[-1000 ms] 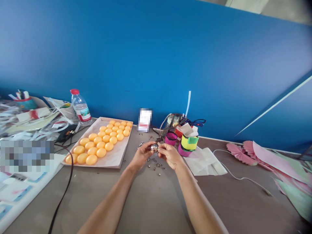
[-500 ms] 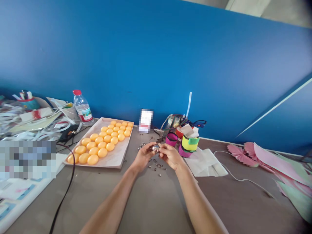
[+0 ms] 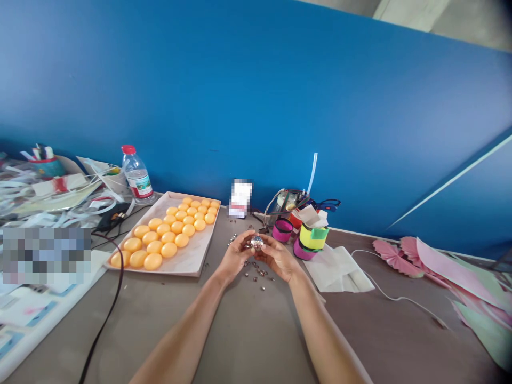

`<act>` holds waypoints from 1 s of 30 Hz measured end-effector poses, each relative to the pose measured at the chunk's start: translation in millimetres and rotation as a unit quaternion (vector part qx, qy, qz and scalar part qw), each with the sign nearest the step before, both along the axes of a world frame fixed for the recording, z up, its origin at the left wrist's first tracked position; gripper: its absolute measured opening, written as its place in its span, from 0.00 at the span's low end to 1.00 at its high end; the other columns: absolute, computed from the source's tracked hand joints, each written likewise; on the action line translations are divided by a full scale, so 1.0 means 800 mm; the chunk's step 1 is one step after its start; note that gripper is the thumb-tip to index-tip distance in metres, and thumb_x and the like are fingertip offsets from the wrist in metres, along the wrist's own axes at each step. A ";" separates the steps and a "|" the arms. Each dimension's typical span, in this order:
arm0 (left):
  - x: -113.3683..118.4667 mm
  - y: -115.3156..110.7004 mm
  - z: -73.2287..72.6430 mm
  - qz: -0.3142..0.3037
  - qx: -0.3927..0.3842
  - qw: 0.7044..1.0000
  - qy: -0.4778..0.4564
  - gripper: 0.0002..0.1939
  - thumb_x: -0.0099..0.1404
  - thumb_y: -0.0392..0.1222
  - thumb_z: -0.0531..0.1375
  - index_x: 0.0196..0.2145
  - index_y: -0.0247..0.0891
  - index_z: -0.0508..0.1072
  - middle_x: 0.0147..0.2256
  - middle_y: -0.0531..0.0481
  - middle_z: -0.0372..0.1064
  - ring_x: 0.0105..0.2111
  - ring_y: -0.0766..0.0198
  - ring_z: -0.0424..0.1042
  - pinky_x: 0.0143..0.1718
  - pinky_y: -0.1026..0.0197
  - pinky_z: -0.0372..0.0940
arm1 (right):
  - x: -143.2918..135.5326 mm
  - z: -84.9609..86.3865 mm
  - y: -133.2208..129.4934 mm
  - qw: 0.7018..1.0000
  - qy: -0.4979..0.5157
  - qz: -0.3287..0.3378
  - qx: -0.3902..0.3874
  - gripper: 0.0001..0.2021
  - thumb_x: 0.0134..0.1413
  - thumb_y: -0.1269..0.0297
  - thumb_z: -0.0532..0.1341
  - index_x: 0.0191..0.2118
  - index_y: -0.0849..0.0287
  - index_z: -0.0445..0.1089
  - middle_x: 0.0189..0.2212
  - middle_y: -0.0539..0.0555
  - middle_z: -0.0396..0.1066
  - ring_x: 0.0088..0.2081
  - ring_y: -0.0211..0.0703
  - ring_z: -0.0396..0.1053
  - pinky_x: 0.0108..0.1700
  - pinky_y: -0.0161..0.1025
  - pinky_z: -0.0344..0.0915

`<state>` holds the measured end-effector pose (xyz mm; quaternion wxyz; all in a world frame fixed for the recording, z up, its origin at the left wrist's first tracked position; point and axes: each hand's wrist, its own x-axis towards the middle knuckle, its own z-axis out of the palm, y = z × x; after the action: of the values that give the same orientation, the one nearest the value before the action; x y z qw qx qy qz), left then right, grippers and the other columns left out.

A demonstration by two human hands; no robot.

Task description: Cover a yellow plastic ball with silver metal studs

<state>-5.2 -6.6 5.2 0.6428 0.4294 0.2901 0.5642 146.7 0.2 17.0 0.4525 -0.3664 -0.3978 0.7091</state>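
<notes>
Between my two hands is a small round ball covered in shiny silver pieces (image 3: 256,242). My left hand (image 3: 237,255) grips it from the left with thumb and fingers. From the right, the fingers of my right hand (image 3: 279,258) close on the same ball. Small loose metal studs (image 3: 261,272) lie scattered on the table below the hands, and a little heap of studs (image 3: 232,239) sits just behind the left fingers. My palms and the ball's underside are hidden.
A shallow tray (image 3: 200,262) of orange balls stands left of my hands. Behind it is a water bottle (image 3: 139,178). Pink and yellow cups (image 3: 312,238) and a white cloth (image 3: 340,272) are on the right. A dark cable (image 3: 116,298) crosses the left side; pink paper (image 3: 448,266) lies far right.
The silver ball has turned in my fingers and shows more of its shiny face. My right hand's grip has shifted to its side. The view has moved slightly.
</notes>
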 end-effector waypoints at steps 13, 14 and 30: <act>0.004 -0.007 0.003 -0.004 -0.001 1.000 0.015 0.26 0.51 0.41 0.64 0.49 0.39 0.68 0.50 0.44 0.65 0.48 0.56 0.64 0.48 0.56 0.59 | -0.007 -0.014 0.002 0.997 0.034 -0.023 0.060 0.17 0.35 0.62 0.69 0.37 0.56 0.71 0.33 0.50 0.73 0.33 0.39 0.68 0.41 0.39 0.63; 0.005 -0.007 0.001 -0.001 -0.003 1.000 0.019 0.26 0.51 0.42 0.64 0.49 0.39 0.68 0.49 0.44 0.66 0.47 0.56 0.65 0.49 0.56 0.59 | -0.008 -0.014 0.001 0.997 0.031 -0.023 0.067 0.17 0.35 0.62 0.70 0.37 0.55 0.71 0.34 0.51 0.73 0.35 0.40 0.68 0.42 0.39 0.63; 0.008 -0.004 -0.006 0.034 0.021 0.996 0.082 0.23 0.53 0.44 0.62 0.48 0.40 0.68 0.45 0.47 0.69 0.44 0.58 0.67 0.48 0.55 0.59 | -0.011 -0.016 0.002 0.994 0.012 -0.033 0.108 0.20 0.33 0.62 0.70 0.39 0.52 0.72 0.36 0.50 0.73 0.39 0.43 0.68 0.46 0.42 0.62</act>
<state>1.6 -9.8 0.6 0.5880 0.4775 0.3444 0.5547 137.5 2.0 4.3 0.5172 -0.3193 -0.4545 0.6512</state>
